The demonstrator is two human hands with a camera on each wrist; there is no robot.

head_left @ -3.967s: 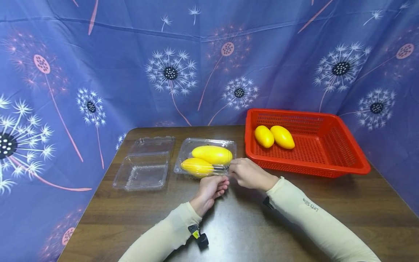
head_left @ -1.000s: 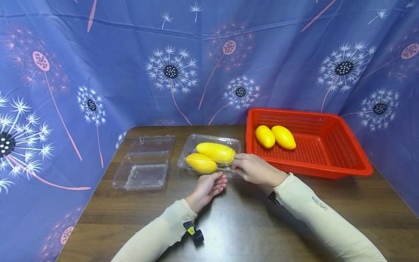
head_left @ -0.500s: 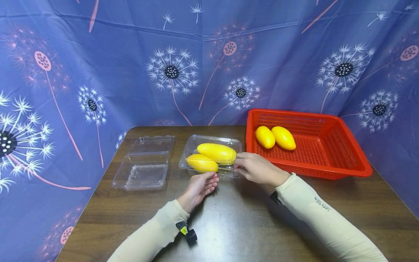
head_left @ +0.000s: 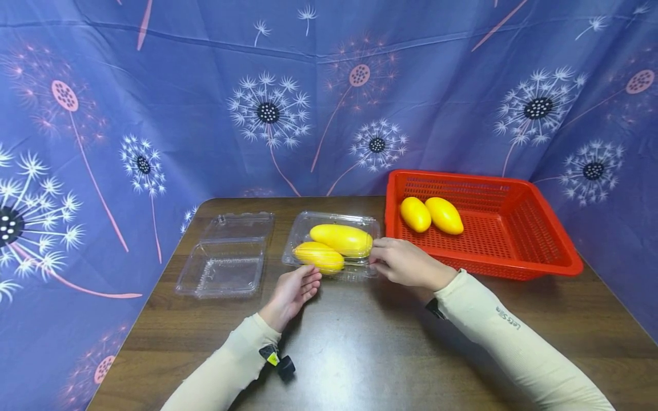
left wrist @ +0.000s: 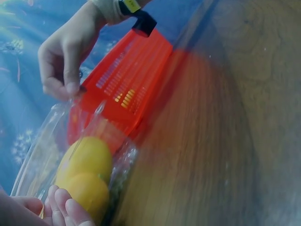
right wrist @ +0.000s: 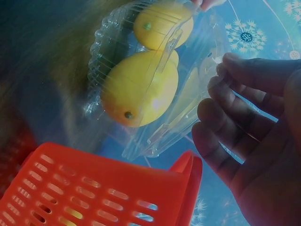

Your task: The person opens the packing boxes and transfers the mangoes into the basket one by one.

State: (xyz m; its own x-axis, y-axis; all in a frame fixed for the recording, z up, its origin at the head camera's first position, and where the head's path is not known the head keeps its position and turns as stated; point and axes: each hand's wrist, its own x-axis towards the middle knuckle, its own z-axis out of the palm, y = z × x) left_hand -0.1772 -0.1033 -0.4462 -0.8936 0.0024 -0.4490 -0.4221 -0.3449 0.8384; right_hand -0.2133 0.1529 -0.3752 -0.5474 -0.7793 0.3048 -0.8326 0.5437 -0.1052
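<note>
A clear plastic clamshell box (head_left: pixel 334 218) lies mid-table with two yellow mangoes (head_left: pixel 341 240) inside. My right hand (head_left: pixel 406 262) pinches the lid edge at its front right corner between thumb and fingertips. At the box's front left, my left hand (head_left: pixel 292 292) is turned palm up, with thumb and fingertips at the front edge below the nearer mango (head_left: pixel 319 257). In the right wrist view, the lid (right wrist: pixel 188 108) stands at an angle to the ribbed base. The left fingertips (right wrist: pixel 209 4) show at its far corner, and the left wrist view is blurred.
A red perforated basket (head_left: pixel 483 260) stands at the right with two more yellow mangoes (head_left: pixel 444 216) in it. Left of the box sits another clear clamshell box (head_left: pixel 223 268), its lid folded back. Blue dandelion-print cloth (head_left: pixel 319 85) hangs behind the wooden table (head_left: pixel 360 354).
My left hand has slid left along the box's front edge, from the right corner to the left part. The box and my right hand have shifted slightly right. The basket stays put.
</note>
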